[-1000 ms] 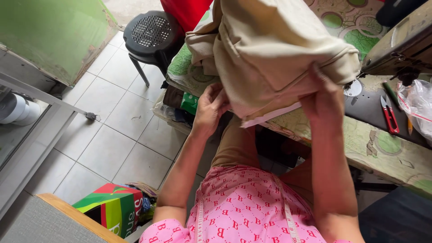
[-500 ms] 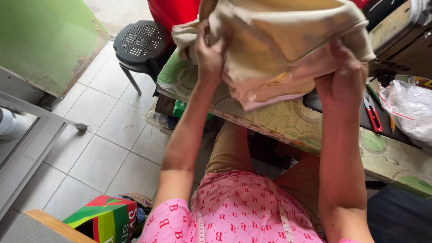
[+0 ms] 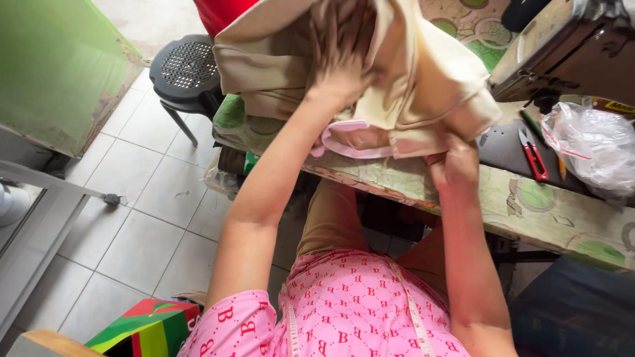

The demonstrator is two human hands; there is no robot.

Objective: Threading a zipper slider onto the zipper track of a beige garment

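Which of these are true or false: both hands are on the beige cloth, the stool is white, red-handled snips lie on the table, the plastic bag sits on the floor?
1. Both hands are on the beige cloth. True: the left hand presses on top, the right hand grips its lower edge.
2. The stool is white. False: it is black.
3. Red-handled snips lie on the table. True.
4. The plastic bag sits on the floor. False: it is on the table.

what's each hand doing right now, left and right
Left hand: pressed flat on the beige garment, fingers spread, open.
Right hand: closed, gripping the garment's lower edge at the table.
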